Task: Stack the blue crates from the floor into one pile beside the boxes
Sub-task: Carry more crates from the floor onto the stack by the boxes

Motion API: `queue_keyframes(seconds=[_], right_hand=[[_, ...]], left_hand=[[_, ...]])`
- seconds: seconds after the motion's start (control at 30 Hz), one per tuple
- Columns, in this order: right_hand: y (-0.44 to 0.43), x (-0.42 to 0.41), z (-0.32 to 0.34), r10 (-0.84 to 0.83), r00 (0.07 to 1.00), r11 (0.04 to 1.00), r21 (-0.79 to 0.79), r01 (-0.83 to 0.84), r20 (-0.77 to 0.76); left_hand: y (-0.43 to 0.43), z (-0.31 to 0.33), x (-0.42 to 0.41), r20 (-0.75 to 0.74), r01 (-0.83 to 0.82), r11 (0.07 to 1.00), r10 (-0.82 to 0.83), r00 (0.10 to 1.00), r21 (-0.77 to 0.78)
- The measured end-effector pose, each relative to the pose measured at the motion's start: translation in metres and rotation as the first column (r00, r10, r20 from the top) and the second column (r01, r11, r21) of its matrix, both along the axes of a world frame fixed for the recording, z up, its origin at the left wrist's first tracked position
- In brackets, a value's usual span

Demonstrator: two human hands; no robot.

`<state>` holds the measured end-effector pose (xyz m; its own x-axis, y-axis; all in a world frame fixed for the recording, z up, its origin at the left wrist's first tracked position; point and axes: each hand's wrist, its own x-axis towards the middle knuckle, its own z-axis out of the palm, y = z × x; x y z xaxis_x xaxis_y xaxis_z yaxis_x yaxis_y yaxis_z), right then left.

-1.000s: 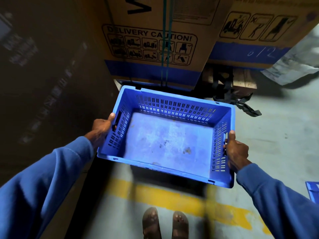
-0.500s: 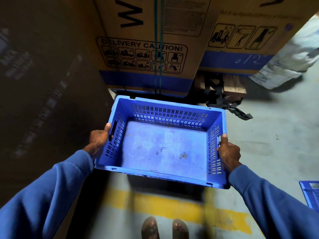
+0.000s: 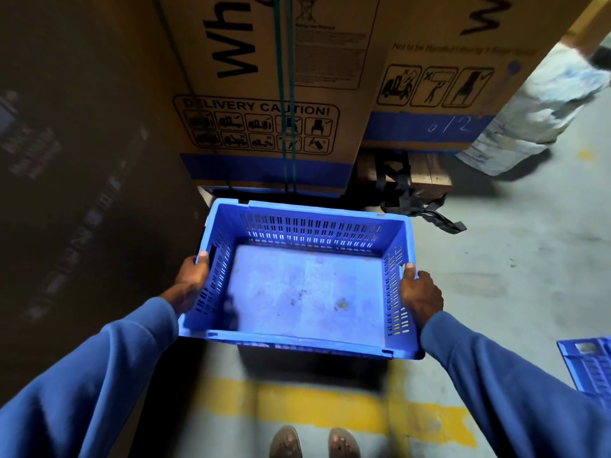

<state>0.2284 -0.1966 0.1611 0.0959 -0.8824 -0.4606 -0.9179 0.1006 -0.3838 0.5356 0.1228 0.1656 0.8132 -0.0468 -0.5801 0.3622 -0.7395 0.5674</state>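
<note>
An empty blue slotted crate (image 3: 307,289) hangs level above the floor, right in front of the tall cardboard boxes (image 3: 264,94). My left hand (image 3: 191,282) grips its left wall by the handle slot. My right hand (image 3: 420,295) grips the right wall, thumb over the rim. Under the near edge a dark shape shows; I cannot tell whether it is another crate or shadow. The corner of another blue crate (image 3: 588,368) lies on the floor at the right edge.
A dark box wall (image 3: 82,209) stands close on the left. Black straps (image 3: 426,209) and a wooden pallet (image 3: 426,173) lie behind on the right, beside a white sack (image 3: 529,117). A yellow line (image 3: 330,411) crosses the grey floor by my feet (image 3: 314,444).
The crate has come down and towards me, held in both hands, and the view has tipped so more of the boxes shows.
</note>
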Motion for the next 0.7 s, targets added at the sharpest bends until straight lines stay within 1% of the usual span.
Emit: queue_keyframes(seconds=[0.03, 0.07, 0.1, 0.13, 0.17, 0.23, 0.3, 0.43, 0.57, 0.7], right_hand=[[0.005, 0.0, 0.006, 0.054, 0.998, 0.998, -0.042, -0.055, -0.042], [0.01, 0.0, 0.013, 0.131, 0.987, 0.986, -0.097, -0.139, -0.089], [0.016, -0.001, 0.02, 0.224, 0.965, 0.956, -0.159, -0.245, -0.14], [0.02, -0.002, 0.028, 0.303, 0.934, 0.914, -0.222, -0.34, -0.188], [0.024, -0.004, 0.036, 0.362, 0.904, 0.867, -0.273, -0.416, -0.228], [0.026, -0.004, 0.054, 0.435, 0.855, 0.805, -0.302, -0.51, -0.284], [0.029, -0.003, 0.074, 0.477, 0.822, 0.767, -0.309, -0.562, -0.31], [0.048, -0.007, 0.123, 0.529, 0.779, 0.71, -0.328, -0.623, -0.335], [0.077, -0.023, 0.174, 0.56, 0.766, 0.68, -0.353, -0.643, -0.317], [0.096, -0.044, 0.223, 0.544, 0.788, 0.67, -0.416, -0.615, -0.29]], left_hand=[[-0.003, 0.002, -0.004, 0.04, 0.084, 0.995, -0.087, 0.995, 0.058], [-0.006, 0.011, -0.011, 0.091, 0.19, 0.971, -0.204, 0.975, 0.147], [-0.009, 0.016, -0.017, 0.136, 0.295, 0.925, -0.333, 0.933, 0.238], [-0.013, 0.025, -0.023, 0.172, 0.377, 0.877, -0.438, 0.883, 0.298], [-0.016, 0.033, -0.027, 0.204, 0.445, 0.833, -0.522, 0.828, 0.328], [-0.025, 0.05, -0.033, 0.252, 0.53, 0.77, -0.625, 0.739, 0.356], [-0.038, 0.072, -0.042, 0.268, 0.58, 0.728, -0.679, 0.683, 0.366], [-0.059, 0.118, -0.082, 0.313, 0.638, 0.688, -0.725, 0.613, 0.345], [-0.068, 0.164, -0.128, 0.359, 0.722, 0.569, -0.819, 0.449, 0.395], [-0.075, 0.219, -0.158, 0.423, 0.757, 0.482, -0.855, 0.298, 0.441]])
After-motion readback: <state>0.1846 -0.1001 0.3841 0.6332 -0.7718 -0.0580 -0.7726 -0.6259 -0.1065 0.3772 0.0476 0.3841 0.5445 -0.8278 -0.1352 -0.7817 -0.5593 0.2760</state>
